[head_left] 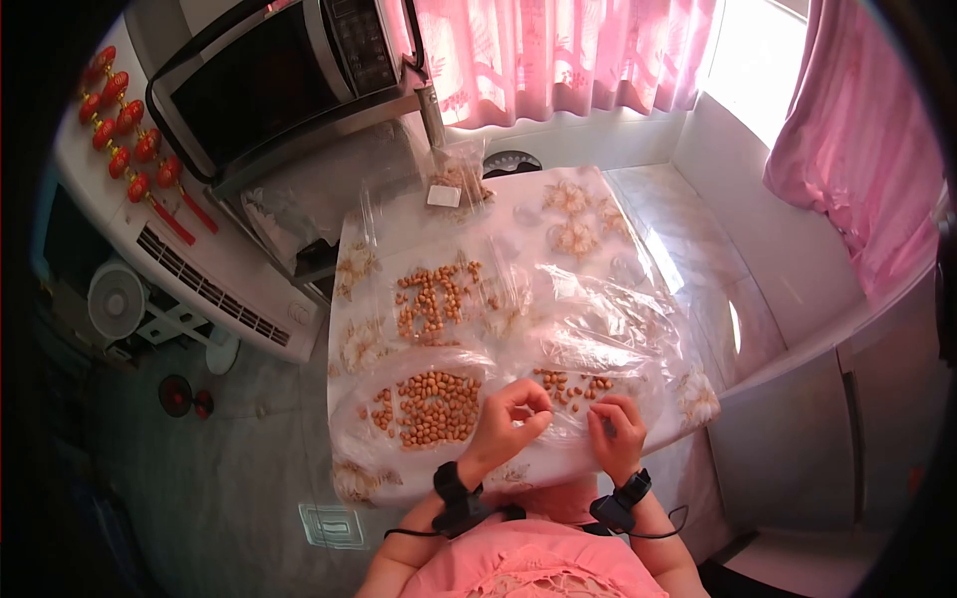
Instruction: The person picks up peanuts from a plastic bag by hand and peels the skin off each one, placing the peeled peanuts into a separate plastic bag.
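My left hand (508, 424) hovers at the near side of the table, between two groups of small brown nuts, its fingers curled with thumb and forefinger close together. Just right of it, my right hand (618, 436) is also curled, fingertips pointing inward. Whatever the fingertips hold, if anything, is too small to make out. Beyond the hands, a small scatter of nuts (568, 387) lies on clear plastic (598, 334). To the left, a larger pile of nuts (439, 407) rests on another clear plastic sheet or bag (349, 424).
A third group of nuts (429, 304) lies farther back on the flowered tablecloth (573, 204). At the far edge sits a clear bag with a white label (444, 195). A microwave (269, 85) stands on a rack at the back left. Cabinets (788, 453) are on the right.
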`<state>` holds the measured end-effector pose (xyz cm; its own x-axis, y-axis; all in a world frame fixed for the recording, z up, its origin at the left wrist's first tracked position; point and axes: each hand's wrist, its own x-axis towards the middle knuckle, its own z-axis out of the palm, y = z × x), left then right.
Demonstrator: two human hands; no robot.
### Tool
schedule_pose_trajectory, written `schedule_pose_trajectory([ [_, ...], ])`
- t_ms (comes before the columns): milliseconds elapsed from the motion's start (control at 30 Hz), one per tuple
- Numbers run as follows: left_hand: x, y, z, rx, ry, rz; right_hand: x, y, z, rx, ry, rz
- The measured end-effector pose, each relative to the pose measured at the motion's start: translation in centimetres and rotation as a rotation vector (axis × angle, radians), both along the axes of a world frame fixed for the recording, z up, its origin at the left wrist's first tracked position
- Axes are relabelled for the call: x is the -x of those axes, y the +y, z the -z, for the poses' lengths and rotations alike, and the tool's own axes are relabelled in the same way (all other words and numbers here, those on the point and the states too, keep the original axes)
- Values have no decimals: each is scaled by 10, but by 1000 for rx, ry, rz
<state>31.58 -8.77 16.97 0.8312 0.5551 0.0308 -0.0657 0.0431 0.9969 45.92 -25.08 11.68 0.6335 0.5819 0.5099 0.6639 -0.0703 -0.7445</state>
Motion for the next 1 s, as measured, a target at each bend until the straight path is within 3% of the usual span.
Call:
schedule_pose_trajectory([
  [133, 20, 32, -23, 161, -115, -143, -1, 1, 0, -11, 1, -13],
  [367, 39, 84, -57, -32, -180, -417, -2, 1, -2, -32, -56, -3],
  [667, 39, 110, -42, -103, -50, -554, -3, 1, 0, -20, -52, -11],
  [767, 40, 119, -37, -297, 78, -635, -2, 1, 1, -5, -32, -18],
  [833, 36, 124, -40, -636, 198, -743, -2, 0, 0, 5, -22, -15],
  [1000, 35, 142, -28, -824, 330, -735, -3, 0, -2, -6, -55, -21],
])
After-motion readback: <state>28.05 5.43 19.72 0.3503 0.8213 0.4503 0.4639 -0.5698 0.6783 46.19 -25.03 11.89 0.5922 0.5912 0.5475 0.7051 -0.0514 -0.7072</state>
